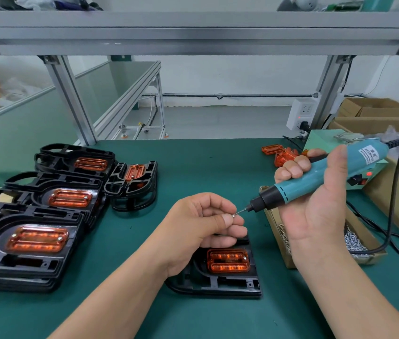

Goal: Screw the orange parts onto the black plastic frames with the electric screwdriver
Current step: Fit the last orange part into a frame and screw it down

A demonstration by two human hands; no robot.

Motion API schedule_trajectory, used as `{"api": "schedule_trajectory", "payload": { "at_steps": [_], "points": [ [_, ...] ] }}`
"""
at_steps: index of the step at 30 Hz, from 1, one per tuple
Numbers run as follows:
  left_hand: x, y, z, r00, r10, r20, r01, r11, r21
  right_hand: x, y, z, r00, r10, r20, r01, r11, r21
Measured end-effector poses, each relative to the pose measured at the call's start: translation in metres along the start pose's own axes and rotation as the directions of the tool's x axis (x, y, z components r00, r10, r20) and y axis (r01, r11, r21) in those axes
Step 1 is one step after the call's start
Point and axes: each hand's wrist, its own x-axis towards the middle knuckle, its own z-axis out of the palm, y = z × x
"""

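Teal plastic sheathed the electric screwdriver (320, 177), which the right hand (316, 204) gripped around its body, with the bit slanting down and to the left. The bit's tip met a small screw (233, 215) pinched between the thumb and forefinger of the left hand (203, 221), which was raised above the green bench (193, 162). Just below that hand, on the side nearer the person, a black plastic frame (218, 282) lay flat on the bench. An orange part (228, 260) sat in it, long axis running left to right. A screw head showed at its right end and none showed clearly at its left. The next move probably meant lowering the loaded bit toward the person, onto that left end. Finished frames (29, 241) stood stacked at the left, and a cardboard box of screws (355, 241) sat just right of the frame
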Motion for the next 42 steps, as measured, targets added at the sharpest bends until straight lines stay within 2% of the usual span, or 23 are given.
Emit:
{"api": "schedule_trajectory", "payload": {
  "at_steps": [8, 25, 36, 42],
  "points": [
    [0.0008, -0.0008, -0.0013, 1.000, -0.004, -0.004, 0.004, 1.000, -0.002, -0.0016, 0.0004, 0.0001, 1.000, -0.007, 0.011, 0.007, 1.000, -0.021],
    [0.0049, -0.0094, -0.0031, 0.986, 0.161, -0.039, -0.142, 0.946, 0.292, -0.0008, 0.0040, -0.0017, 1.000, -0.017, 0.020, 0.018, 0.998, -0.063],
    [0.0009, -0.0043, -0.0011, 0.996, 0.087, 0.033, -0.092, 0.975, 0.202, 0.0001, 0.0032, -0.0017, 0.999, 0.026, 0.025, -0.025, 0.999, -0.046],
    [0.0033, -0.0090, -0.0024, 0.989, 0.146, 0.000, -0.138, 0.935, 0.326, -0.0005, 0.0060, -0.0044, 1.000, 0.020, 0.006, -0.020, 0.998, -0.058]
  ]
}}
